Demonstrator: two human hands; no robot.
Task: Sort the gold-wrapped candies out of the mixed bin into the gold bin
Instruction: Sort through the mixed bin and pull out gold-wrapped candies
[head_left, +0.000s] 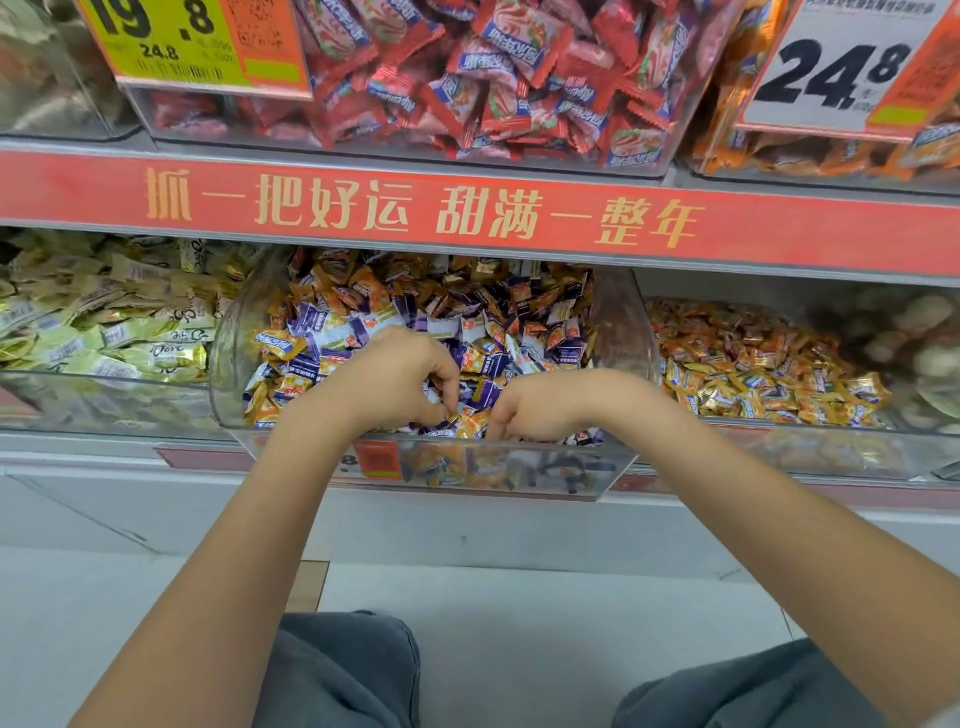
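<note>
**Both hands digging in the mixed candy bin**

Shop shelving is filling the view, with a red banner (467, 210) carrying gold lettering running across between two rows of clear plastic bins. On the lower row, the mixed bin (621, 332) is sitting in the middle, tilted forward, heaped with purple-and-white and gold-orange wrapped candies. Just to its right, the gold bin (852, 452) is holding a spread of gold-orange wrapped candies (753, 374). To the left, another bin is holding pale green-gold wrapped sweets (104, 317).

Both hands are reaching into the front of the mixed bin, close together near its front wall. The left hand (387, 382) is lying knuckles-up with its fingers curled down into the pile, thumb and fingertips closing on a gold candy (470, 423) at the surface between the two hands. The right hand (535, 408) is lying just beside it, fingers curled downward with the tips buried among the wrappers; whether it is actually holding a piece cannot be told from this angle.

On the upper row, a bin of red wrapped candies (519, 78) is standing in the middle, with a yellow price card (192, 44) at its left and a white price card (841, 67) over an orange-wrapped lot at the right. Grey trouser knees (343, 670) are showing at the bottom over a pale floor.
</note>
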